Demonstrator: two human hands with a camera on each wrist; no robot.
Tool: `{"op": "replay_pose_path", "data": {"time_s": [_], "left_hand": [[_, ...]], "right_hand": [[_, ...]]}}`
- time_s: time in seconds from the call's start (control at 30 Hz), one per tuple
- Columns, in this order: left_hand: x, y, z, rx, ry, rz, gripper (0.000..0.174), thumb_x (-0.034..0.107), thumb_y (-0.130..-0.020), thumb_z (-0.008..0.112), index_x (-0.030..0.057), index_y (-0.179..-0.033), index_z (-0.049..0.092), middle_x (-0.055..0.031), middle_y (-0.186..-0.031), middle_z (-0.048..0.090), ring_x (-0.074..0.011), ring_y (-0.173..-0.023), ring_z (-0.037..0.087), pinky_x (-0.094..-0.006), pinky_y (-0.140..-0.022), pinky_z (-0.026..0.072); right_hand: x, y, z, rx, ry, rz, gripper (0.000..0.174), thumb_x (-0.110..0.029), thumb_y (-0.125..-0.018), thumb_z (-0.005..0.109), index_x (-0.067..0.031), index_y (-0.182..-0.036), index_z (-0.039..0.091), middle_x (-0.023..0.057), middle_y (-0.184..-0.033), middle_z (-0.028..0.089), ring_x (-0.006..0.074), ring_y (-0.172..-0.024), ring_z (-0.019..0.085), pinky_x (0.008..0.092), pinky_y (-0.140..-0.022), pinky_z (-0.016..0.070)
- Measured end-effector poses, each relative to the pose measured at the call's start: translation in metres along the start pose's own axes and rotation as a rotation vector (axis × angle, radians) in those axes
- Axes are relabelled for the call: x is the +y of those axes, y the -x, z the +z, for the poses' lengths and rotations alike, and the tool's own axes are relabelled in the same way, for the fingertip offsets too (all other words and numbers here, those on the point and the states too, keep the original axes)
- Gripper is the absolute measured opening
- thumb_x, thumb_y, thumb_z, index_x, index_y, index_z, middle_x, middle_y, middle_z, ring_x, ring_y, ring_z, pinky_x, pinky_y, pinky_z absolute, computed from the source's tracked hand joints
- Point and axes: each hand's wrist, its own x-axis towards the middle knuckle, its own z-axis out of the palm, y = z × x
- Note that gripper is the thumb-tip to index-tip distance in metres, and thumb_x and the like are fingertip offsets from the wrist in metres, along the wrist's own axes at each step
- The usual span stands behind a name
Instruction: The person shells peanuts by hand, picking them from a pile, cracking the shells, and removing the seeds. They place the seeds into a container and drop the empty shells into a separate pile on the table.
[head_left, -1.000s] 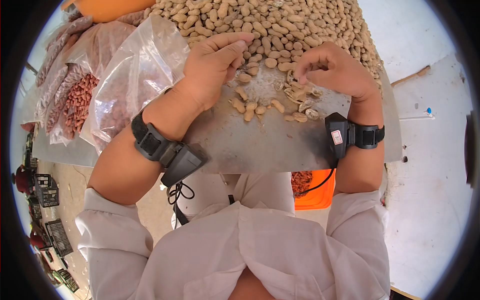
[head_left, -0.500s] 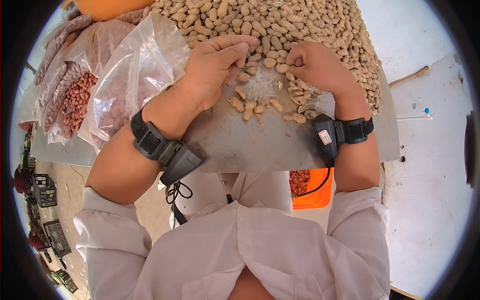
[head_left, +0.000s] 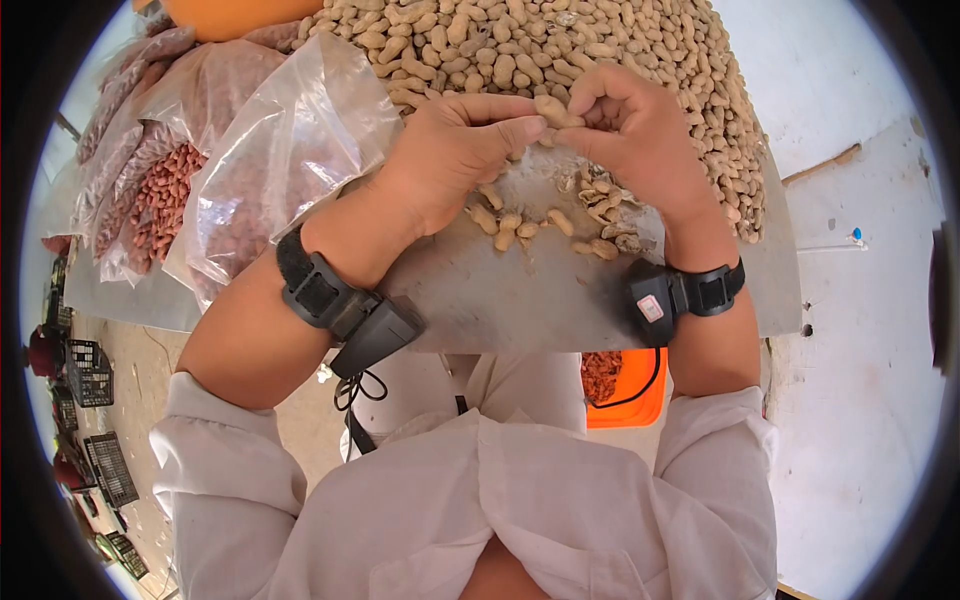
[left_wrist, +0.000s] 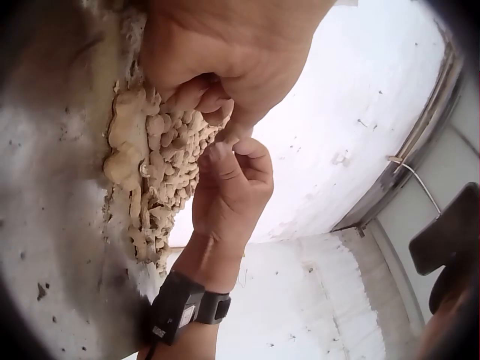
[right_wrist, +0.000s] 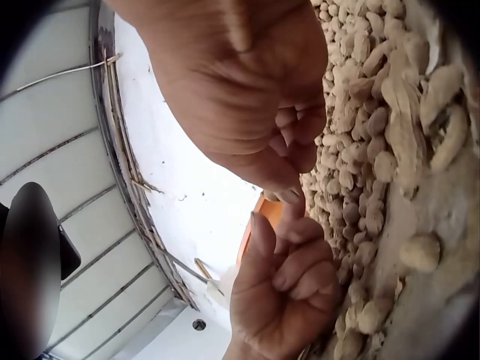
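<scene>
Head view had both hands meeting right at the near edge of the peanut heap (head_left: 560, 45), busy with one peanut pod (head_left: 552, 108). The left hand (head_left: 455, 150) pinched one end of it between thumb and forefinger. The right hand (head_left: 635, 135) had its fingertips curled onto the other end. So neither hand was loose, both were gripping that same pod. It sat between the two, lifted off the metal table (head_left: 520, 295) and just in front of the heap.

Under the hands, on a bare patch of the table, lay a few loose pods (head_left: 515, 228). Just right of those, below the right hand, was a little clump of broken shells (head_left: 605, 215). Over on the left a clear plastic bag (head_left: 270, 160) sat just beside the left forearm, near the heap. More bags of reddish kernels (head_left: 160, 190) were packed in further left. An orange bucket (head_left: 625, 385) peeked out from under the table edge by the right forearm, with reddish kernels showing inside.

Left wrist view looked along the table at the right hand's curled fingers right next to the heap, but honestly I couldn't make out the pod there, the fingers covered it. Right wrist view was the same deal: both sets of fingertips close together in front of the heap, pod hidden. Both wrists had black camera straps on.
</scene>
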Motion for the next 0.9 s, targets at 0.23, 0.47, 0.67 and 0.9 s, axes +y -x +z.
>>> {"op": "replay_pose_path", "data": {"time_s": [0.23, 0.47, 0.67, 0.9], "left_hand": [[-0.002, -0.002, 0.001, 0.064, 0.060, 0.077, 0.023, 0.014, -0.086, 0.060, 0.0006, -0.105, 0.061, 0.0013, -0.078, 0.057, -0.0049, -0.060, 0.048, -0.0183, -0.054, 0.0393], [-0.001, 0.001, 0.000, 0.035, -0.243, 0.270, 0.023, 0.014, -0.087, 0.058, -0.0004, -0.105, 0.061, 0.0031, -0.079, 0.057, -0.0013, -0.060, 0.041, -0.0164, -0.052, 0.0331], [-0.001, -0.001, -0.002, 0.081, -0.311, 0.315, 0.019, 0.015, -0.085, 0.060, -0.0010, -0.095, 0.063, -0.0001, -0.074, 0.060, -0.0036, -0.059, 0.052, -0.0179, -0.052, 0.0439], [-0.008, -0.004, 0.004, 0.140, -0.174, 0.289, 0.013, 0.014, -0.085, 0.058, 0.0010, -0.087, 0.060, 0.0024, -0.069, 0.052, -0.0030, -0.056, 0.044, -0.0182, -0.049, 0.0356]], "right_hand": [[0.003, 0.000, 0.012, 0.051, -0.213, -0.009, 0.014, -0.005, -0.075, 0.066, 0.0010, -0.085, 0.060, 0.0022, -0.077, 0.059, 0.0081, -0.065, 0.054, 0.0220, -0.060, 0.0455], [-0.003, 0.003, 0.019, -0.041, -0.204, 0.118, 0.021, -0.011, -0.084, 0.057, 0.0041, -0.098, 0.058, 0.0069, -0.077, 0.063, 0.0116, -0.068, 0.060, 0.0250, -0.061, 0.0477], [-0.007, 0.003, 0.034, 0.135, 0.352, -0.174, 0.019, -0.014, -0.084, 0.051, 0.0044, -0.088, 0.055, 0.0198, -0.074, 0.058, 0.0343, -0.067, 0.058, 0.0400, -0.060, 0.0448], [-0.010, 0.004, 0.041, 0.145, 0.398, -0.173, 0.016, -0.011, -0.083, 0.049, 0.0010, -0.073, 0.048, 0.0198, -0.070, 0.054, 0.0389, -0.066, 0.053, 0.0451, -0.059, 0.0421]]}}
